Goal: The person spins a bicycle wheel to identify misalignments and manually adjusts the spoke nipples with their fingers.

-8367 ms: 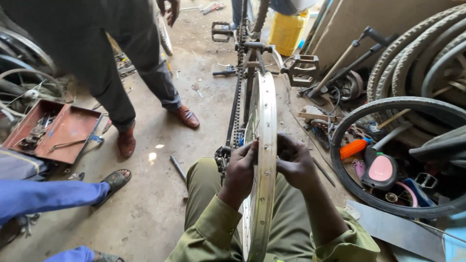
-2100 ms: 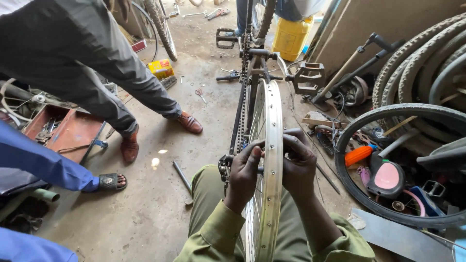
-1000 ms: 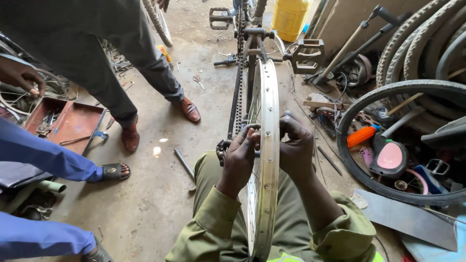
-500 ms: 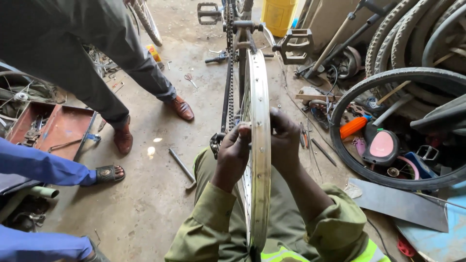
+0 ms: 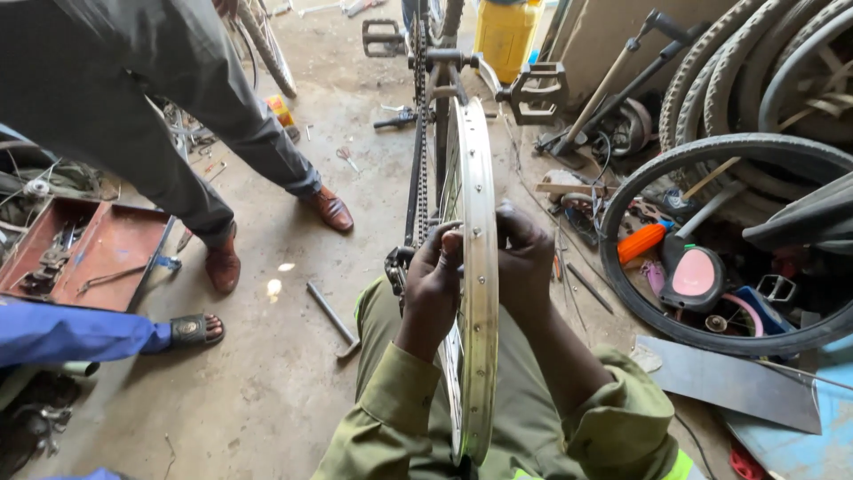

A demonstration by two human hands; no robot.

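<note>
Wheel work is mid-way as far as I can judge: the bare metal bicycle rim stands upright between the person's knees, no tyre on it, spokes laced in on the near side, and both hands are up at about the middle of it. The left hand is curled tight around the rim's left edge, fingers pinching something small at the spoke line, though what exactly is hidden. The right hand is closed over the right edge, thumb pressed on the rim wall. So the fiddly spoke-by-spoke part looks to be in hand, and the tyre is not on yet. Just behind the rim sits the upturned bike's chain and a black pedal, close enough to snag knuckles. A loose tyre lies to the right with an orange tool handle and a pink-faced part inside it. On the floor left of the knee is a T-shaped wrench. Further left, a red tool tray, plus another person's brown shoes and a sandalled foot crowding the space. A yellow jerrycan stands at the back.
</note>
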